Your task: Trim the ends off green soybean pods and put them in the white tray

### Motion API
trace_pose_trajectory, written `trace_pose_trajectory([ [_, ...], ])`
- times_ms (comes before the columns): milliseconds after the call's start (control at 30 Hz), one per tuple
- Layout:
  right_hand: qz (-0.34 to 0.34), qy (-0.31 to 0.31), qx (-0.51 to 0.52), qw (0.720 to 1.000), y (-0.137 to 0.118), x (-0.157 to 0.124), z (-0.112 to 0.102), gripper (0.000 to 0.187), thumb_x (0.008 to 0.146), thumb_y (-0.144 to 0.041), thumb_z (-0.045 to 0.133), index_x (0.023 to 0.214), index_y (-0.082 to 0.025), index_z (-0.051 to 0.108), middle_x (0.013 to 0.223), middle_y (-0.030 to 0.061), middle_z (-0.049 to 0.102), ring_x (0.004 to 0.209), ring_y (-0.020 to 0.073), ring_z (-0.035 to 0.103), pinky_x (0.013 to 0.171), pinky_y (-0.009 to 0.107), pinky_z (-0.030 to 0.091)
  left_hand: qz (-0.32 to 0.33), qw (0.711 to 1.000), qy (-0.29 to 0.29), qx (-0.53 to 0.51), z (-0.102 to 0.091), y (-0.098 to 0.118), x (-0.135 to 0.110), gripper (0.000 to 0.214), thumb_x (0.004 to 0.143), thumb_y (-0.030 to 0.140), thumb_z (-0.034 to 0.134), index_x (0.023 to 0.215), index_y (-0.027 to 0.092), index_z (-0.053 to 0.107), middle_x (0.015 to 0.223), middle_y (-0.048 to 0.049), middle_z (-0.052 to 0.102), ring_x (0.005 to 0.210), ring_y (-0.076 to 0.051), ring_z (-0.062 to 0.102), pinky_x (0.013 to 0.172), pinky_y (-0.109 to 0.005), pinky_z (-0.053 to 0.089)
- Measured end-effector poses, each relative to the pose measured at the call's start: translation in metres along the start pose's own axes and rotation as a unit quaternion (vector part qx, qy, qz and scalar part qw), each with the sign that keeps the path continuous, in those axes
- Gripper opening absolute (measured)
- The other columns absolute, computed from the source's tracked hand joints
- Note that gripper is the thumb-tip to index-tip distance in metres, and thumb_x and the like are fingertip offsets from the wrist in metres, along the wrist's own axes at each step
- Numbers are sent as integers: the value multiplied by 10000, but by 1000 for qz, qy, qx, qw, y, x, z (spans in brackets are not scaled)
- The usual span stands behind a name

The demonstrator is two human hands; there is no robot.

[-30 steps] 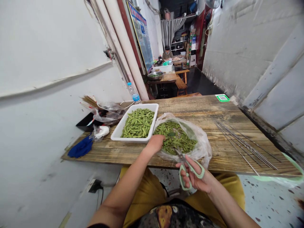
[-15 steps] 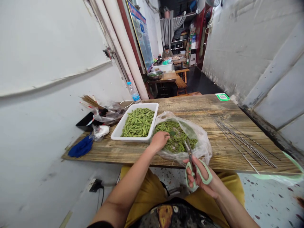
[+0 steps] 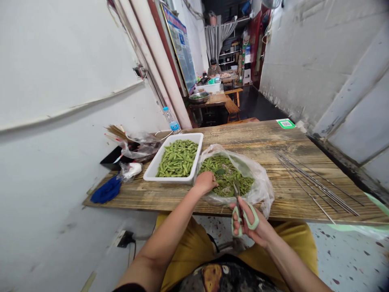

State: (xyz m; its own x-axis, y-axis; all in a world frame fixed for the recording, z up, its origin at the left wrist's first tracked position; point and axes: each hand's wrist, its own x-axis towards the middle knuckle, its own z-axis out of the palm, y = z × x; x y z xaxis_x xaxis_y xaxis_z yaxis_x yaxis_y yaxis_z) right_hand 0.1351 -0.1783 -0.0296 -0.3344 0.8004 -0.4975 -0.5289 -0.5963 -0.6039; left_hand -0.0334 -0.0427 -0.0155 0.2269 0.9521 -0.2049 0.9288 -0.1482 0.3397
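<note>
My left hand [image 3: 205, 182] reaches into a clear plastic bag [image 3: 259, 184] of green edamame pods [image 3: 226, 174], fingers curled among the pods; what they pinch is hidden. My right hand [image 3: 252, 225] grips green-handled scissors [image 3: 241, 213] at the table's near edge, blades closed and pointing up toward the bag. A white tray [image 3: 153, 170] heaped with more pods sits just left of the bag.
On the wooden table [image 3: 291, 194] lie several metal skewers [image 3: 316, 182] at right, a blue cloth [image 3: 106, 190], plastic bags and a black box [image 3: 114, 156] at left, a water bottle [image 3: 172, 119] behind. A person sits far back at another table [image 3: 214, 68].
The scissors swung from tilted left to upright and closed, my right hand shifting slightly left. My left hand stayed in the bag, moving among the pods.
</note>
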Motion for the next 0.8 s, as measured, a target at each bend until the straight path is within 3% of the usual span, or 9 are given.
trace_pose_trajectory([
  [100, -3, -2, -58, 998, 1, -11, -2, 388, 790, -563, 575, 912, -195, 552, 585, -41, 557, 407, 103, 500, 388, 261, 505, 42, 998, -6, -49, 1, 1, -1, 182, 687, 340, 684, 719, 162, 661, 712, -37, 643, 681, -163, 569, 612, -241, 359],
  [267, -37, 40, -163, 985, 0, -14, -3, 393, 760, -584, 592, 786, -204, 496, 572, -63, 524, 382, 77, 467, 349, 219, 479, 104, 990, -2, -92, -3, 13, -12, 225, 734, 359, 616, 652, 150, 623, 592, 12, 544, 599, -120, 469, 585, -228, 300],
  [433, -67, 25, -214, 974, -1, -8, -9, 386, 761, -572, 594, 761, -198, 499, 590, -68, 502, 387, 64, 451, 338, 202, 472, 142, 974, -67, -166, -7, 19, -20, 308, 727, 414, 595, 587, 142, 564, 531, 49, 417, 573, -96, 383, 565, -221, 260],
  [600, -107, 5, -262, 959, -4, -10, -10, 393, 776, -559, 581, 675, -191, 486, 526, -80, 454, 349, 56, 417, 304, 180, 418, 148, 962, -108, -201, -7, 20, -23, 341, 724, 440, 582, 575, 137, 537, 528, 56, 380, 567, -86, 343, 556, -218, 246],
  [800, -100, 26, -302, 948, -1, -10, -12, 419, 749, -609, 576, 680, -210, 470, 405, -109, 377, 285, 58, 365, 269, 172, 363, 125, 934, -110, -315, -6, 24, -26, 345, 741, 466, 562, 731, 122, 596, 561, 47, 459, 550, -82, 366, 536, -210, 267],
])
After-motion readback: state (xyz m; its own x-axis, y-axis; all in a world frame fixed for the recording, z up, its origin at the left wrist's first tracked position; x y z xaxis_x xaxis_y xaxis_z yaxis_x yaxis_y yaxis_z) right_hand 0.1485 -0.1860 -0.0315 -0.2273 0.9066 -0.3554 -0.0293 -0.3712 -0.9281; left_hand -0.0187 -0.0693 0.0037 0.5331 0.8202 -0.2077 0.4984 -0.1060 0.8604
